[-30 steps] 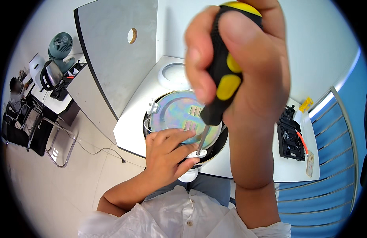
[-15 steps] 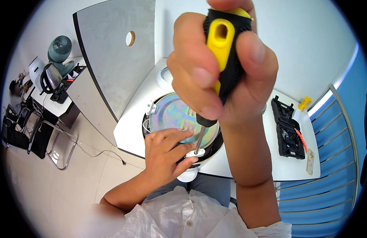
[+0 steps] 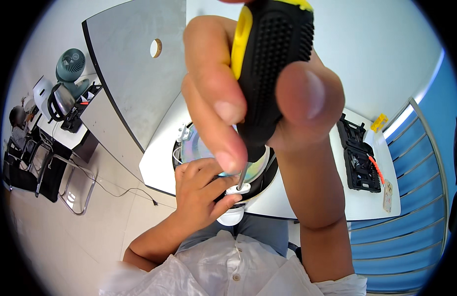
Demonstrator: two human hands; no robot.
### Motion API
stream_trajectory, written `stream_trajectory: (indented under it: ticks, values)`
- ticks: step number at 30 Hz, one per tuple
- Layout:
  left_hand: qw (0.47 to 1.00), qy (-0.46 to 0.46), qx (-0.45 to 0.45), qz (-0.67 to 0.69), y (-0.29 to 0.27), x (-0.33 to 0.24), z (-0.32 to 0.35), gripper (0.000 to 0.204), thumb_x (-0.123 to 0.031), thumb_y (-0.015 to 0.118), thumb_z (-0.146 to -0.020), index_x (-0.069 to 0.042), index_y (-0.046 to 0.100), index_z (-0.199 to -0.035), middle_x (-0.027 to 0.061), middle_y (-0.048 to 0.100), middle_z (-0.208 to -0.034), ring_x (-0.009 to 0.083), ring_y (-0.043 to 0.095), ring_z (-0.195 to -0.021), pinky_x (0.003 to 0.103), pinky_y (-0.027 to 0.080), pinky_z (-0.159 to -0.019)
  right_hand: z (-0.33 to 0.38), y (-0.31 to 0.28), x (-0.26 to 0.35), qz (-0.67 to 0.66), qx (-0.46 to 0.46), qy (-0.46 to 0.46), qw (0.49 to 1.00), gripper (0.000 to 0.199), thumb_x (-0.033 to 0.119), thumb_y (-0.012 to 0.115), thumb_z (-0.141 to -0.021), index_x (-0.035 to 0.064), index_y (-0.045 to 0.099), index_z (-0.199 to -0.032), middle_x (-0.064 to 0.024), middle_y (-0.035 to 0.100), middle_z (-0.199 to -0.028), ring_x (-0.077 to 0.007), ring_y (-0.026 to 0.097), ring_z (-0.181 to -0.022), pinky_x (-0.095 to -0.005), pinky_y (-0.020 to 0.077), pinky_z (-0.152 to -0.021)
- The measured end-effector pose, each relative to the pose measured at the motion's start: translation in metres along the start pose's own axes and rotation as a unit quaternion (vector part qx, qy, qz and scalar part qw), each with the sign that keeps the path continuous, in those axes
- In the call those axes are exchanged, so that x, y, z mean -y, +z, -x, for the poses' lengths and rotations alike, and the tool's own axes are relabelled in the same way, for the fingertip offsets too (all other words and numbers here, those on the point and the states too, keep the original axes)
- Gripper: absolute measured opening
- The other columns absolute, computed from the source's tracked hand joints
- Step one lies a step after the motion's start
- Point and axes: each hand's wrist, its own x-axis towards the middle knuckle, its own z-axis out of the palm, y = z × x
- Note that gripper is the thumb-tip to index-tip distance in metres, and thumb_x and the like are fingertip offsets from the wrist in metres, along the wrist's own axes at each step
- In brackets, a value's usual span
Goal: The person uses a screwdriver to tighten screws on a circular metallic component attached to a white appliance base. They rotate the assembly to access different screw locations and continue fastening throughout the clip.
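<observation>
My right hand (image 3: 248, 103) is raised close to the camera and grips a black and yellow screwdriver (image 3: 268, 74) held upright. Its metal shaft runs down to a small white bracket (image 3: 237, 189) at the near rim of a round black appliance (image 3: 268, 172) with a shiny iridescent disc (image 3: 194, 148) inside. My left hand (image 3: 201, 195) rests on that rim, fingers pinching the white bracket beside the screwdriver tip. The appliance sits on a white table (image 3: 159, 167).
An open black tool case (image 3: 359, 158) lies on the table's right side, with a small yellow item (image 3: 379, 122) behind it. A grey panel with a round hole (image 3: 139, 74) stands at the left. A fan (image 3: 70, 66), desk and chairs (image 3: 36, 172) are at far left. Blue railing (image 3: 416, 197) on the right.
My right hand has turned the screwdriver handle and risen closer to the camera. My left hand has stayed on the white bracket at the rim.
</observation>
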Motion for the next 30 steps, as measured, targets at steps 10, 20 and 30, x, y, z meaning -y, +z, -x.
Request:
stream_trajectory:
  ticks: [10,20,30]
  values:
    - [1.000,-0.002,0.006,-0.008,-0.001,-0.004,-0.001,0.034,-0.031,0.077,-0.064,-0.015,0.068,-0.092,0.0003,0.063,-0.115,0.0221,0.055,-0.100,0.036,0.034,-0.083,0.017,0.000,-0.001,0.015,-0.022,-0.030,0.999,0.038,0.018,0.061,-0.086,0.0054,0.041,-0.115,-0.0130,0.057,-0.087,-0.0183,0.064,-0.068,-0.0273,0.0574,-0.064]
    - [0.999,-0.005,0.031,0.038,-0.007,-0.001,0.000,0.023,-0.022,0.063,-0.077,-0.013,0.069,-0.097,0.0019,0.062,-0.117,0.0226,0.054,-0.105,0.037,0.033,-0.086,0.026,0.018,0.022,0.012,-0.006,-0.025,1.000,0.037,0.017,0.061,-0.086,0.0057,0.041,-0.115,-0.0129,0.057,-0.087,-0.0179,0.063,-0.067,-0.0272,0.0574,-0.063]
    - [0.998,0.002,0.037,0.050,-0.008,0.001,-0.002,0.031,-0.003,0.054,-0.071,-0.007,0.070,-0.098,0.0078,0.063,-0.116,0.0275,0.053,-0.104,0.038,0.033,-0.089,-0.020,0.014,0.015,-0.251,0.035,0.109,0.961,0.038,0.018,0.060,-0.088,0.0064,0.040,-0.118,-0.0106,0.055,-0.082,-0.0145,0.059,-0.060,-0.0239,0.0531,-0.056]
